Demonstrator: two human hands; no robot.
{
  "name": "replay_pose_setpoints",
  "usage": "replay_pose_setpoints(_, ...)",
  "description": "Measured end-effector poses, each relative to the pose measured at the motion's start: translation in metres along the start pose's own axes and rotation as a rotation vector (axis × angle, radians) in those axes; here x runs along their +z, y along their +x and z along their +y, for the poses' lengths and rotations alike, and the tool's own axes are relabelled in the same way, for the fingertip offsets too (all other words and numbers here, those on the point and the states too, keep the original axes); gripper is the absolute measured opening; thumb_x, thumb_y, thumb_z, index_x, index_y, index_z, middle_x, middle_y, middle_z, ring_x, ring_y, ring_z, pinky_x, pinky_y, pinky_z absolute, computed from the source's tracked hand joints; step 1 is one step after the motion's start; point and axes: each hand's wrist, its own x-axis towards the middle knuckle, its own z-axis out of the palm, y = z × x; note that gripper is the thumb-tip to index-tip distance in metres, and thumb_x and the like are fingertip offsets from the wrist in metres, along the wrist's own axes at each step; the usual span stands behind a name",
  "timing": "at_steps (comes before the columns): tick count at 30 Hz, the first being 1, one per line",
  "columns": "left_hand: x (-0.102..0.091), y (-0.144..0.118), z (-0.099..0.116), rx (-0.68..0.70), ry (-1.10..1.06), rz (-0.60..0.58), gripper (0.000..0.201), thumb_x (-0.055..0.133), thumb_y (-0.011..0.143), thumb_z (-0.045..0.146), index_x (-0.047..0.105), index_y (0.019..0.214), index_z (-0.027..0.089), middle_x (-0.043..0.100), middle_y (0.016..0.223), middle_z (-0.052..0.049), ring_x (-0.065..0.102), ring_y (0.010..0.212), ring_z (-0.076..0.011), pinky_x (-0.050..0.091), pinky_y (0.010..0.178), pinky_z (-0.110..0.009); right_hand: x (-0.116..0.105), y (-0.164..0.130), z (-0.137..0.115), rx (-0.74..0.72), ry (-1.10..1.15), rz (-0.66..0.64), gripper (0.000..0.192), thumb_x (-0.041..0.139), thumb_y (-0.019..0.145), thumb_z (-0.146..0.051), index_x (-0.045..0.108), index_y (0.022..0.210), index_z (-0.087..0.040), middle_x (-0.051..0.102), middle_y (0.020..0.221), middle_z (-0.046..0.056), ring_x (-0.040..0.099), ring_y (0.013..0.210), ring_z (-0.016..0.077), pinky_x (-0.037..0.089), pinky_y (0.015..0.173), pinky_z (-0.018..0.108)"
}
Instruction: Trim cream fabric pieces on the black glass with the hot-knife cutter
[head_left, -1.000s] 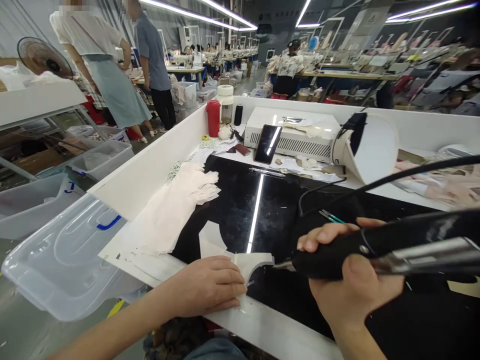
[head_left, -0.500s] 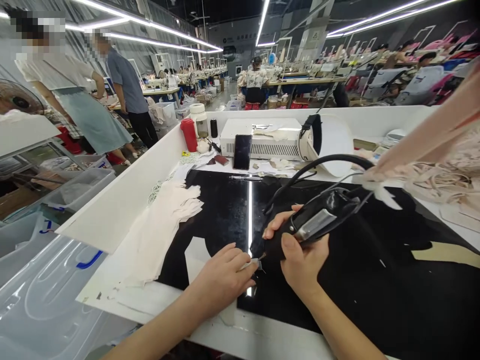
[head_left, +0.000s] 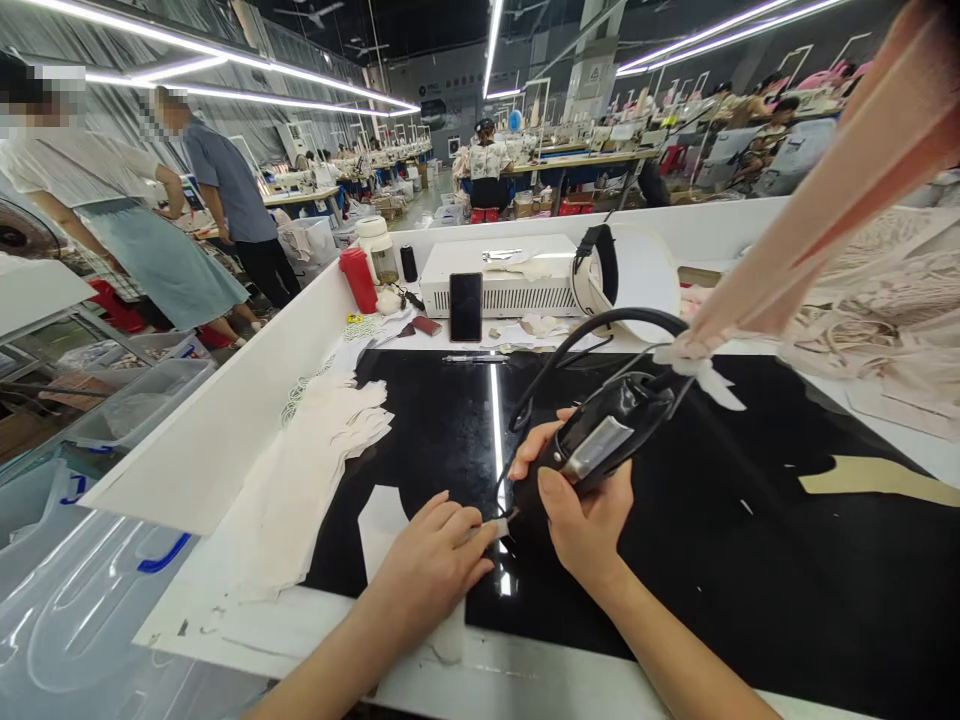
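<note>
Your right hand [head_left: 589, 512] is grasping a black tool [head_left: 576, 436] with a silvery strip [head_left: 600, 448] and dark cord [head_left: 556, 357], tilting it over the black sheet [head_left: 697, 560] on the desk [head_left: 555, 675]. Your left hand [head_left: 431, 555] is covering a pale, mostly hidden piece [head_left: 501, 526]; whether it is pinching, I cannot tell.

The left hand [head_left: 439, 550] hides part of the white piece [head_left: 381, 520] under it, and the small pale piece [head_left: 493, 528] at its fingertips is too covered to make out. The right hand [head_left: 589, 510] covers much of the black tool [head_left: 634, 395], whose tip cannot be told clearly. On the right, the frame crops the pink cloth [head_left: 806, 235] and tan strip [head_left: 874, 478]; at far left, the fan [head_left: 26, 232]. Lettering on the far wall [head_left: 409, 90] is too small to read.
</note>
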Motion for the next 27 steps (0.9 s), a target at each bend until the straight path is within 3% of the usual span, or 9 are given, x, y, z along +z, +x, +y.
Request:
replay_pose_setpoints(9, 0.0002, -0.001, 0.0001, 0.016, 0.043, 0.017, 0.035, 0.067, 0.099, 0.023, 0.06, 0.132, 0.015, 0.066, 0.113, -0.006, 0.064, 0.101, -0.0242, 0.054, 0.108, -0.051, 0.0019, 0.0014, -0.0005, 0.011, -0.036, 0.034, 0.038, 0.075, 0.087, -0.021, 0.054, 0.118, -0.026, 0.069, 0.086, -0.004, 0.065, 0.064, 0.0125, 0.058, 0.058, 0.027)
replay_pose_setpoints(15, -0.0003, -0.0006, 0.0005, 0.022, 0.051, 0.02, 0.036, 0.068, 0.099, 0.023, 0.059, 0.133, 0.014, 0.066, 0.114, -0.007, 0.063, 0.101, -0.0246, 0.054, 0.107, -0.051, -0.0002, 0.0002, -0.0039, 0.023, -0.002, 0.007, 0.028, 0.073, 0.091, -0.026, 0.055, 0.113, -0.026, 0.068, 0.088, -0.002, 0.064, 0.065, 0.0126, 0.056, 0.059, 0.027)
replay_pose_setpoints(22, -0.0002, 0.0002, 0.0011, 0.02, 0.054, 0.023, 0.039, 0.07, 0.097, 0.024, 0.059, 0.133, 0.014, 0.066, 0.113, -0.007, 0.064, 0.102, -0.0249, 0.052, 0.108, -0.049, -0.0038, -0.0054, -0.0079, 0.035, -0.011, -0.026, 0.031, 0.074, 0.091, -0.027, 0.056, 0.116, -0.027, 0.068, 0.087, -0.002, 0.064, 0.064, 0.0129, 0.056, 0.058, 0.028)
replay_pose_setpoints(27, 0.0013, 0.0, 0.0009, 0.015, 0.044, 0.029, 0.039, 0.071, 0.096, 0.023, 0.058, 0.132, 0.015, 0.066, 0.111, -0.006, 0.063, 0.1, -0.0246, 0.052, 0.108, -0.05, -0.0077, -0.0022, -0.0062, 0.029, -0.016, 0.018, 0.033, 0.074, 0.091, -0.025, 0.055, 0.118, -0.026, 0.068, 0.087, -0.002, 0.064, 0.064, 0.013, 0.055, 0.059, 0.028)
